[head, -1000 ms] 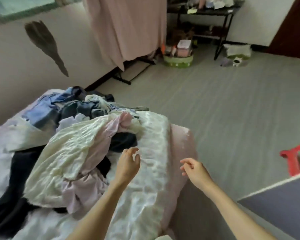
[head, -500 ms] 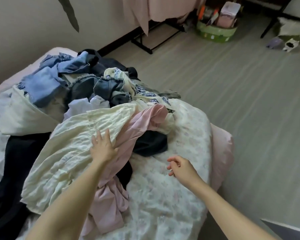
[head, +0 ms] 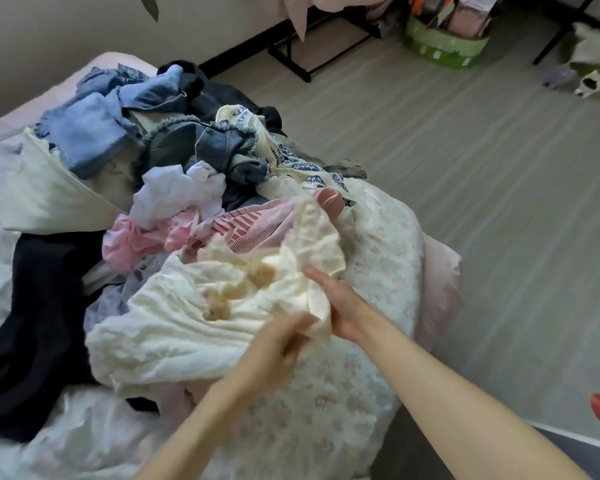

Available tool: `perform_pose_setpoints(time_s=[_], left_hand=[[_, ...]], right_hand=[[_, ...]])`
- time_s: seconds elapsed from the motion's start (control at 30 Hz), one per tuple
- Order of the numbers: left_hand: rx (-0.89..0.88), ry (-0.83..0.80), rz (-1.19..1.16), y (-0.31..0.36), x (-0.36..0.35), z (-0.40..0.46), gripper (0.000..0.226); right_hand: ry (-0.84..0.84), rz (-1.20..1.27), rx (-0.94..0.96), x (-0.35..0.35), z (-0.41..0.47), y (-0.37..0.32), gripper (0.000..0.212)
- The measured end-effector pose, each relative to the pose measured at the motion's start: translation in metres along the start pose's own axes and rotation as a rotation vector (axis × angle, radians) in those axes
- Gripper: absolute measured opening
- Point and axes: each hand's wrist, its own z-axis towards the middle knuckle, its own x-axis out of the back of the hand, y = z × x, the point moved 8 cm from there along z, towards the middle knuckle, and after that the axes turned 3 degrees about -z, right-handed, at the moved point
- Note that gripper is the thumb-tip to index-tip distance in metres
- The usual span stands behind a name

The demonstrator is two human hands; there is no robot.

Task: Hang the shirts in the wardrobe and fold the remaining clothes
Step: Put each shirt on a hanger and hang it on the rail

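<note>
Both hands hold one edge of the cream crinkled garment [head: 194,327]: left hand [head: 278,344] pinching it, right hand [head: 340,306] just beside, fingers under the cloth. Its bulk trails leftward across the bed [head: 378,271], over the clothes pile [head: 174,157].

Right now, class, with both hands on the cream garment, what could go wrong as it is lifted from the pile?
1. The cream garment, gripped by the left hand and right hand, overlaps the pink garment, so that may drag along.
2. The pile sits near the bed edge; loosened clothes could slide onto the floor.
</note>
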Motion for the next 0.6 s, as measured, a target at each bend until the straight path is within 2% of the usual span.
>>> perform_pose_setpoints(time_s=[0.03, 0.1, 0.17, 0.23, 0.3, 0.33, 0.37, 0.4, 0.43, 0.47, 0.5, 0.53, 0.57, 0.6], left_hand=[[-0.027, -0.077, -0.006, 0.007, -0.013, -0.01, 0.025], [-0.024, -0.22, 0.001, 0.014, -0.025, -0.02, 0.015], [0.053, -0.264, -0.026, 0.015, -0.024, -0.024, 0.016], [0.104, -0.05, -0.127, 0.021, -0.002, -0.018, 0.01], [0.032, 0.222, -0.069, 0.036, 0.022, -0.01, 0.022], [-0.037, 0.267, 0.0, 0.049, 0.025, -0.004, 0.035], [-0.11, 0.239, 0.076, 0.061, 0.02, 0.006, 0.051], [-0.159, 0.13, 0.147, 0.073, 0.002, 0.017, 0.066], [-0.127, -0.035, 0.191, 0.075, -0.021, 0.027, 0.077], [-0.067, -0.21, 0.203, 0.076, -0.048, 0.032, 0.082], [-0.008, -0.373, 0.15, 0.082, -0.08, 0.036, 0.076], [0.023, -0.475, 0.059, 0.09, -0.106, 0.036, 0.055], [0.022, -0.521, -0.008, 0.102, -0.128, 0.036, 0.026], [0.015, -0.544, -0.048, 0.118, -0.144, 0.036, 0.006]], right_hand=[[0.066, -0.056, 0.017, 0.003, -0.004, 0.0, 0.024], [0.22, -0.266, 0.062, 0.021, -0.016, 0.0, 0.023], [0.294, -0.416, 0.145, 0.043, -0.038, -0.006, 0.015], [0.273, -0.558, 0.223, 0.062, -0.064, -0.012, 0.015], [0.18, -0.694, 0.313, 0.072, -0.09, -0.019, 0.017], [0.147, -0.725, 0.377, 0.077, -0.107, -0.023, 0.016], [0.129, -0.733, 0.442, 0.083, -0.123, -0.029, 0.015], [0.128, -0.71, 0.499, 0.093, -0.145, -0.035, 0.015], [0.119, -0.673, 0.536, 0.099, -0.163, -0.04, 0.018], [0.121, -0.636, 0.571, 0.108, -0.18, -0.043, 0.022], [0.152, -0.599, 0.601, 0.124, -0.201, -0.045, 0.025], [0.191, -0.566, 0.61, 0.141, -0.217, -0.045, 0.027], [0.244, -0.528, 0.617, 0.161, -0.231, -0.043, 0.031], [0.31, -0.468, 0.622, 0.184, -0.246, -0.04, 0.033]])
